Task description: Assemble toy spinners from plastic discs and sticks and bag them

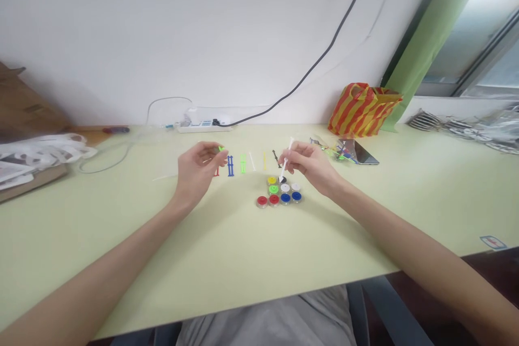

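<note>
Right hand point(310, 164): thumb and fingers pinched on white stick point(285, 164), lower end at black disc point(284, 179); contact cannot be told. Left hand point(197, 171): pinched on small green piece point(221, 148). Between hands: row of coloured sticks point(231, 166). Coloured discs point(285, 198) clustered on the row's front-edge side. Desk point(227, 259), back edge: power strip point(198, 128) left of centre, striped bag point(357, 111) right.

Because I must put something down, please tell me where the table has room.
Bare: the table in front of the colored discs, down to its near edge; and, on the right, between the dark flat device and the edge sticker. Crowded: between the left hand and right hand, where discs and colored sticks lie, and in front of the striped bag.
</note>
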Demonstrator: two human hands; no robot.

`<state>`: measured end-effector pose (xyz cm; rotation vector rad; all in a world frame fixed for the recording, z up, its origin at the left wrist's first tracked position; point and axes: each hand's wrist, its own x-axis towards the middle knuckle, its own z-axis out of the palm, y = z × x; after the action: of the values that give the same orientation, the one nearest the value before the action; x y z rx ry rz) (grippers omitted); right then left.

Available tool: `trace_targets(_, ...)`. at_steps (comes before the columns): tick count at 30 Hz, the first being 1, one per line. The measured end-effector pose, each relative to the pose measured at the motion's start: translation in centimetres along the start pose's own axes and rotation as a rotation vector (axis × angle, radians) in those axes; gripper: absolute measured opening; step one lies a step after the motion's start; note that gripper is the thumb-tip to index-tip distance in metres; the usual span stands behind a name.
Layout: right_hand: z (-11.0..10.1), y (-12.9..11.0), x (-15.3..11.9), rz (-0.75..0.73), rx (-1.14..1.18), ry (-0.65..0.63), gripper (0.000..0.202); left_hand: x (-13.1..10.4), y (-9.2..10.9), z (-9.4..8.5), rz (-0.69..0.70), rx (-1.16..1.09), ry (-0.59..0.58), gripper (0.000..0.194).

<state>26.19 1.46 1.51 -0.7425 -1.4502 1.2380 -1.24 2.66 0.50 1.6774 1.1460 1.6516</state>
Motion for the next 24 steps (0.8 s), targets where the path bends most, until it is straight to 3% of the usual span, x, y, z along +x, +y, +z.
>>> trace_targets(3, -0.4, 0.0, 1.6, 0.019, -0.052, 0.017, 0.04, -0.5, 0.2, 0.4, -0.042, 0.027, -0.044, 0.033)
trace_targets(8, -0.8, 1.5, 6.9, 0.139, -0.143, 0.002, 0.045, -1.1, 0.7, 0.8, -0.057, 0.04, -0.09, 0.033)
trace_targets(13, -0.6, 3.4, 11.1, -0.034, -0.338, -0.006, 0.031, -1.0, 0.5, 0.5, -0.037, 0.036, -0.067, 0.029)
trace_targets(17, -0.3, 5.0, 12.0, -0.255, -0.832, -0.115, 0.011, -0.9, 0.3, 0.5, -0.037, 0.03, -0.062, 0.03)
trace_targets(24, 0.0, 7.2, 11.9, -0.302, -1.118, -0.299, 0.03, -0.9, 0.4, 0.9, -0.04, 0.04, -0.059, 0.027)
